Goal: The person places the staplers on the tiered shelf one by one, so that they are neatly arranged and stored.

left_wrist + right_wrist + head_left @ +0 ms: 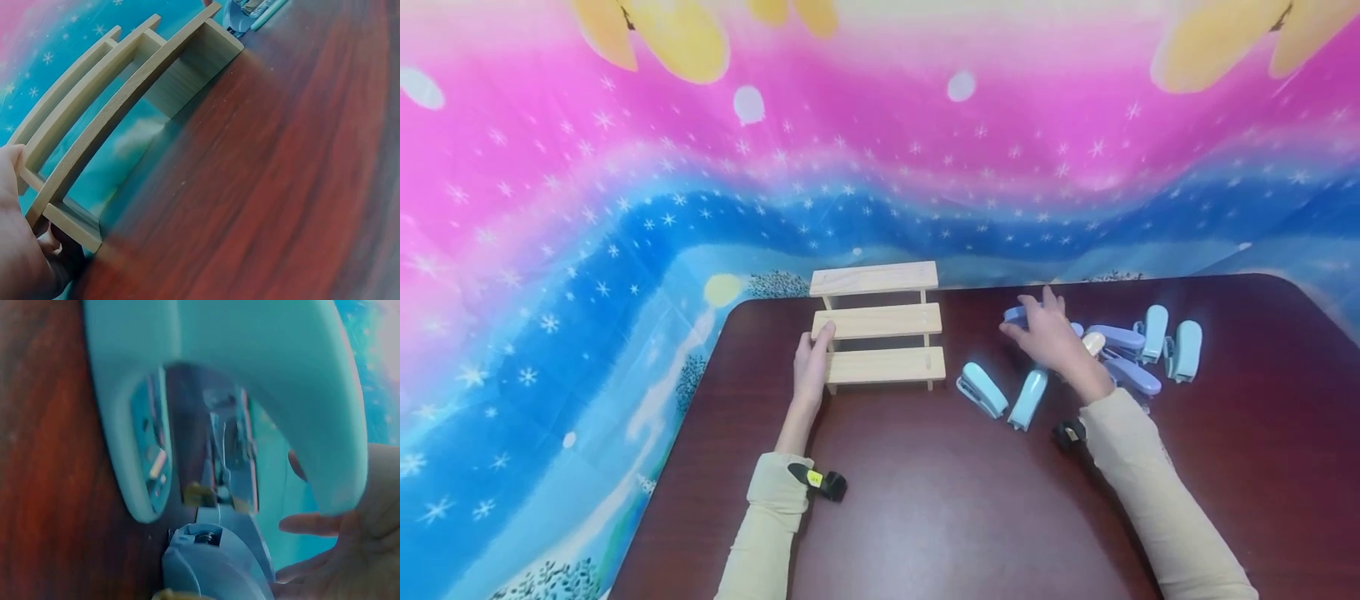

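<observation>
A three-step wooden shelf (880, 321) stands at the back of the table. My left hand (811, 367) grips its left end, the thumb over the middle board; in the left wrist view the hand (25, 231) is at the shelf's near end. My right hand (1048, 333) hovers with spread fingers over a lavender stapler (1015, 316), one end of which shows between thumb and forefinger. The right wrist view has the fingers (312, 524) extended beside a bluish stapler (212, 569), and a mint stapler (250, 337) looms in front. Part of the pile is hidden under my right hand.
Two mint staplers, one left (982, 389) and one beside it (1028, 400), lie nearest the shelf. Lavender staplers (1131, 375), a cream one (1093, 342) and two more mint ones (1185, 350) cluster to the right. A patterned cloth (880, 167) hangs behind the table (925, 500).
</observation>
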Action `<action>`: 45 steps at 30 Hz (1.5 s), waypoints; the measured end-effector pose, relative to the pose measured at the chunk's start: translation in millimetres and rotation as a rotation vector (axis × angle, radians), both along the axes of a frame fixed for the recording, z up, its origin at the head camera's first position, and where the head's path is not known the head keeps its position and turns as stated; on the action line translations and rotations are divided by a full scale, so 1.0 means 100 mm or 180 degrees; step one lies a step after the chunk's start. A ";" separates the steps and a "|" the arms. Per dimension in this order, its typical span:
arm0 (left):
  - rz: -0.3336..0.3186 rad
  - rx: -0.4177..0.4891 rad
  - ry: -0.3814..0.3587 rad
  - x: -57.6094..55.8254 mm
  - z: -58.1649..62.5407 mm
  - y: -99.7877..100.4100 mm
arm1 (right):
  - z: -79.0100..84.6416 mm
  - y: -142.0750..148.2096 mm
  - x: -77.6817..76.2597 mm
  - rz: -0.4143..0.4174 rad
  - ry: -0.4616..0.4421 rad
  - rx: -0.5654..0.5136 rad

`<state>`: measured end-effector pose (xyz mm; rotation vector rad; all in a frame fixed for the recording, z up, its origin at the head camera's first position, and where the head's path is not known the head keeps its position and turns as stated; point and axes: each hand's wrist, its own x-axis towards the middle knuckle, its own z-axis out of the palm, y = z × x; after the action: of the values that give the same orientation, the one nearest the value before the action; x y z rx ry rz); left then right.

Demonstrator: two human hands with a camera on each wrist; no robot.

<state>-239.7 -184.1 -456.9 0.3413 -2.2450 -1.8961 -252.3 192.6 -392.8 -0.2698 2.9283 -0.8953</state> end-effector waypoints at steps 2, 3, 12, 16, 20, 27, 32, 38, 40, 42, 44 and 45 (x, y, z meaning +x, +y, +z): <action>0.0054 -0.0022 -0.0007 0.02 -0.05 0.00 | -0.03 0.02 0.01 -0.0004 0.0037 0.0005; 0.0083 -0.0040 -0.0010 0.04 -0.08 0.00 | -0.05 0.03 0.01 0.0011 0.0058 -0.0005; 0.0300 -0.0058 -0.0063 0.17 -0.22 0.00 | -0.27 -0.09 0.01 0.0504 0.0212 -0.0137; 0.0430 -0.0106 0.0046 0.16 -0.22 0.00 | -0.30 -0.21 -0.03 0.0594 0.0266 -0.0056; 0.0471 -0.0167 0.0159 0.12 -0.17 0.05 | -0.23 -0.27 -0.08 0.0596 0.0298 0.0084; 0.0457 -0.0261 0.0159 0.13 -0.15 0.19 | -0.03 -0.25 -0.06 0.0838 0.0174 0.0292; 0.0459 -0.0252 0.0186 0.17 -0.15 0.26 | -0.01 -0.24 -0.07 0.0996 0.0260 0.0237; 0.0416 -0.0207 0.0213 0.18 -0.13 0.24 | 0.01 -0.29 -0.12 0.1020 0.0075 0.0258; 0.0433 -0.0186 0.0248 0.17 -0.10 0.20 | 0.05 -0.33 -0.14 0.0985 -0.0035 0.0320; 0.0468 -0.0183 0.0276 0.16 -0.08 0.15 | 0.07 -0.40 -0.15 0.0971 -0.0169 0.0373; 0.0516 -0.0185 0.0270 0.18 -0.06 0.09 | 0.08 -0.47 -0.16 0.1051 -0.0276 0.0402; 0.0513 -0.0181 0.0263 0.17 -0.06 0.10 | 0.08 -0.47 -0.15 0.1087 -0.0298 0.0400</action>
<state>-222.6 -173.9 -462.4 0.4141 -2.1437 -1.7304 -267.3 145.1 -385.3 -0.6734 2.7189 -0.6521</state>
